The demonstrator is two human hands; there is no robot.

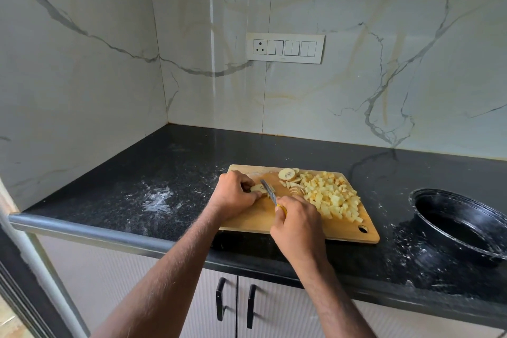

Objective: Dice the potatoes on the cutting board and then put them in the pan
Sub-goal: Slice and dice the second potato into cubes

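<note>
Potato piece [258, 188]: firm, likely wet-slick, small; pinched by left hand [233, 195] clear of knife [270, 193], handle clasped in right hand [297, 223].

Speckled black countertop [175, 173], flour-smeared, with wooden cutting board [255, 218] and black pan [461, 225] well apart.

Soft, even daylight; a vertical glare streak on the glossy marble wall [212, 35]; wide-angle bending at edges; sharp focus.
</note>
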